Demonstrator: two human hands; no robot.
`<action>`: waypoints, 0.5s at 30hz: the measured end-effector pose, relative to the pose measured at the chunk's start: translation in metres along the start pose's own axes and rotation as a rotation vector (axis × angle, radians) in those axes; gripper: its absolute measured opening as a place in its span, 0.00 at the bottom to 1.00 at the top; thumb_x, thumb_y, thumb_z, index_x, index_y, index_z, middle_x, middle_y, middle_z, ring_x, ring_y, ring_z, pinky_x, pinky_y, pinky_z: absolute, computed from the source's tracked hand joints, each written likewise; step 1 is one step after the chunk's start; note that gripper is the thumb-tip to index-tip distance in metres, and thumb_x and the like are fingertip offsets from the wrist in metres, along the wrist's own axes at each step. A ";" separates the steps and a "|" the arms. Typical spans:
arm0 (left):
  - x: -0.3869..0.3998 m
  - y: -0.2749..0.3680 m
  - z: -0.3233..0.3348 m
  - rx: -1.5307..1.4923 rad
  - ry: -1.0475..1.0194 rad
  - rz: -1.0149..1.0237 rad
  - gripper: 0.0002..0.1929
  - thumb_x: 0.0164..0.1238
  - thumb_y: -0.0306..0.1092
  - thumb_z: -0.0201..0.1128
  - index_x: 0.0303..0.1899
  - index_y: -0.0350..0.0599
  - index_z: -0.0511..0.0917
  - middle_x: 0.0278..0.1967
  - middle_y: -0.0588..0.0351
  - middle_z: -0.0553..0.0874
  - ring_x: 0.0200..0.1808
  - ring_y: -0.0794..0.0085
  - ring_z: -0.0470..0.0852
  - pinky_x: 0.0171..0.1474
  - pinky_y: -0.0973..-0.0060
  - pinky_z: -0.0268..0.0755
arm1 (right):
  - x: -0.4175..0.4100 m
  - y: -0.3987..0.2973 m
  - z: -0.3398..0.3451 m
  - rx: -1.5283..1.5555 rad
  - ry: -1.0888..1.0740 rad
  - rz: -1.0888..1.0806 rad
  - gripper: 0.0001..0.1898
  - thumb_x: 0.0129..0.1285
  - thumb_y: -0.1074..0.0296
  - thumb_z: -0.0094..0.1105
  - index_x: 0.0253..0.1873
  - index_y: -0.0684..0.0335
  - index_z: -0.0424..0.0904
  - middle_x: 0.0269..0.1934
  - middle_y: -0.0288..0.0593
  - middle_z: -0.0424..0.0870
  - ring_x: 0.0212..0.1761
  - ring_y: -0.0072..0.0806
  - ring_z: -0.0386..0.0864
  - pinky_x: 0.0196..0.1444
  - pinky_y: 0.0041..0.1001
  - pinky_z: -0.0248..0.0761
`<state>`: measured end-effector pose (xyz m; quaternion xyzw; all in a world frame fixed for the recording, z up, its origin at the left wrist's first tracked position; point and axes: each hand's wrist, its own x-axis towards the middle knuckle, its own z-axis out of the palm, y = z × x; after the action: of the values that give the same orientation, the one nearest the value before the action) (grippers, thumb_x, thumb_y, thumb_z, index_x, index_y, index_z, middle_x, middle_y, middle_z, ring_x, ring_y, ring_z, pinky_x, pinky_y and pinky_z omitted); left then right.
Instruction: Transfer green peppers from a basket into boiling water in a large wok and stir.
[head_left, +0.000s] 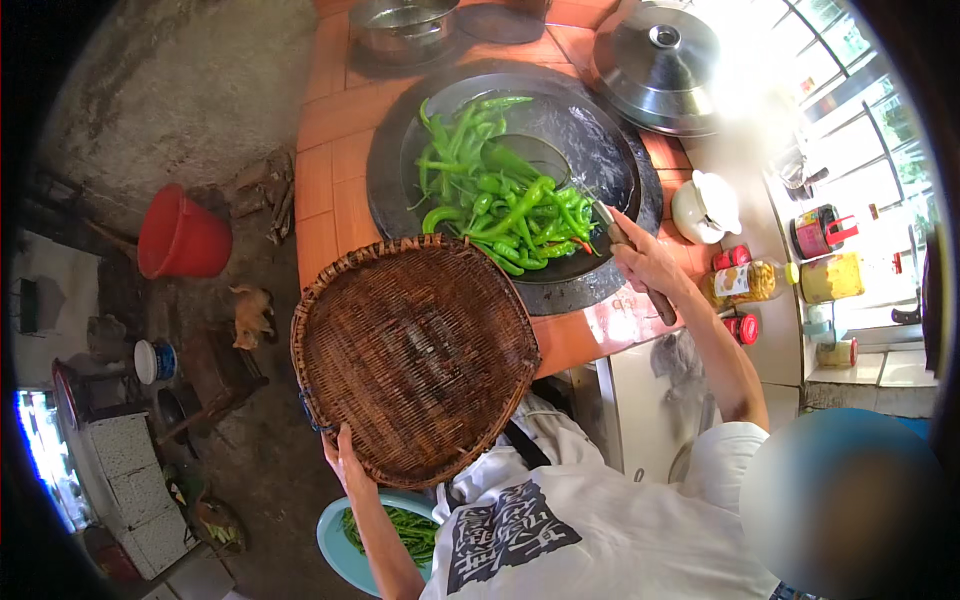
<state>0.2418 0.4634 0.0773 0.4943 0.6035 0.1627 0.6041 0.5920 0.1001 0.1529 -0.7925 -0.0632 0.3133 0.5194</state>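
In my left hand (347, 459) is the rim of a round woven bamboo basket (420, 360), tilted against the near left edge of the wok; no food shows in it. My right hand (643, 259) grips the wooden handle of a skimmer (622, 238), whose round wire head lies among the peppers. Green chili peppers (517, 217), with a red one among them, lie in the large dark wok (615, 157) set in the tiled stove. Wet, shiny metal shows at the wok's right side.
A domed metal lid (660, 67) and a metal pot (405, 30) stand beyond the wok. To the right are a white lidded pot (705, 208) and jars (731, 281). A blue basin (334, 529) of green vegetables, a red bucket (184, 232) and a cat (251, 316) are on the left.
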 end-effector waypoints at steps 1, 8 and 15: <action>0.000 0.001 0.000 -0.051 -0.051 0.020 0.48 0.55 0.49 0.69 0.72 0.46 0.47 0.67 0.45 0.60 0.68 0.56 0.59 0.64 0.57 0.59 | -0.006 -0.002 0.002 -0.213 0.050 -0.030 0.34 0.62 0.73 0.45 0.73 0.53 0.49 0.24 0.39 0.71 0.19 0.25 0.70 0.20 0.26 0.67; 0.018 -0.010 -0.010 -0.216 -0.334 0.060 0.47 0.57 0.46 0.68 0.71 0.44 0.47 0.66 0.45 0.62 0.65 0.56 0.63 0.61 0.58 0.63 | -0.045 -0.004 0.002 -0.630 0.157 -0.301 0.36 0.57 0.79 0.49 0.72 0.57 0.52 0.29 0.50 0.71 0.29 0.35 0.72 0.36 0.31 0.67; 0.005 -0.003 -0.004 -0.193 -0.166 0.081 0.45 0.57 0.44 0.68 0.71 0.44 0.48 0.65 0.45 0.62 0.64 0.57 0.65 0.59 0.59 0.67 | -0.081 -0.013 0.020 -0.618 0.122 -0.377 0.33 0.59 0.82 0.46 0.71 0.61 0.54 0.31 0.55 0.75 0.30 0.39 0.76 0.36 0.33 0.68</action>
<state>0.2377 0.4675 0.0732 0.4697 0.5123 0.2030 0.6898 0.5187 0.0871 0.1935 -0.9037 -0.2686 0.1305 0.3067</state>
